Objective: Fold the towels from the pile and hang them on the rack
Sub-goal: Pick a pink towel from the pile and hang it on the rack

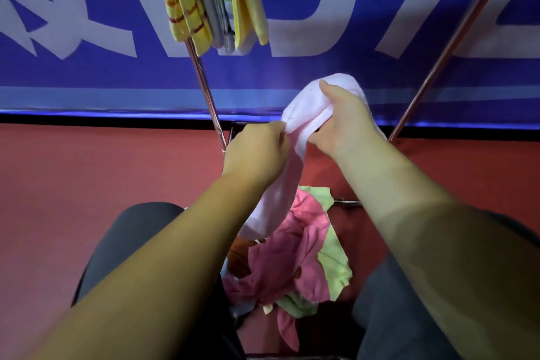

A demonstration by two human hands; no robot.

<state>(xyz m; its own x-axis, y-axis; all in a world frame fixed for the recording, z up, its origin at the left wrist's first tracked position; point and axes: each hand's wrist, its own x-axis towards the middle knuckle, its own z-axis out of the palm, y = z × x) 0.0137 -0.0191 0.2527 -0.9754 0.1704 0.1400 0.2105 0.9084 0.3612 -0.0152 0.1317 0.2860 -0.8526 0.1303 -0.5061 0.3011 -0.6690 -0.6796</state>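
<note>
Gripping a pale pink towel (pixel 309 105) with both hands, held up above the pile

The left hand (pixel 257 152) pinches the towel's edge between curled fingers, while the right hand (pixel 343 123) closes round the bunched upper part, thumb lying along the cloth; the rest of the towel hangs down between the forearms, its lower end by the pile (pixel 292 260) of pink and light green towels, which sits near, between the person's dark-trousered legs (pixel 128 242). Farther off, two slanting metal poles of the rack (pixel 206 90) rise left and right, and folded towels (pixel 210 0) in yellow, grey and white hang from it at the far left. Behind stands a blue banner (pixel 336 67) with big white letters, above a red floor (pixel 87 184)
</note>
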